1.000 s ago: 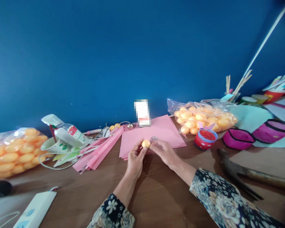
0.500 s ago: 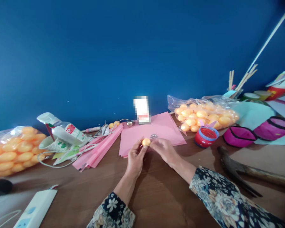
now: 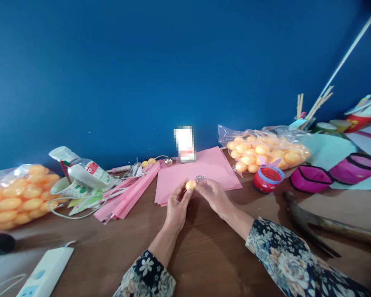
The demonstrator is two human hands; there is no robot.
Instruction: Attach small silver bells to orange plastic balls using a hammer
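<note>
My left hand [image 3: 176, 206] pinches a small orange ball [image 3: 190, 185] between thumb and fingertips, just above the near edge of a stack of pink paper sheets [image 3: 200, 171]. My right hand [image 3: 214, 194] is closed against the ball's right side, and a small shiny silver piece [image 3: 199, 178] shows at its fingertips. Both hands hover over the brown wooden table [image 3: 204, 255]. Both forearms wear dark flowered sleeves.
Clear bags of orange balls lie at far left [image 3: 17, 196] and back right [image 3: 266, 150]. Pink paper strips [image 3: 126, 196], a tipped bottle [image 3: 80, 169], a red tape roll [image 3: 268, 178], magenta rings [image 3: 311, 179], a claw hammer [image 3: 315, 225] and a white box [image 3: 46, 274] surround the hands.
The camera has shifted slightly. Both hands stay together on the orange ball, with only small finger movement.
</note>
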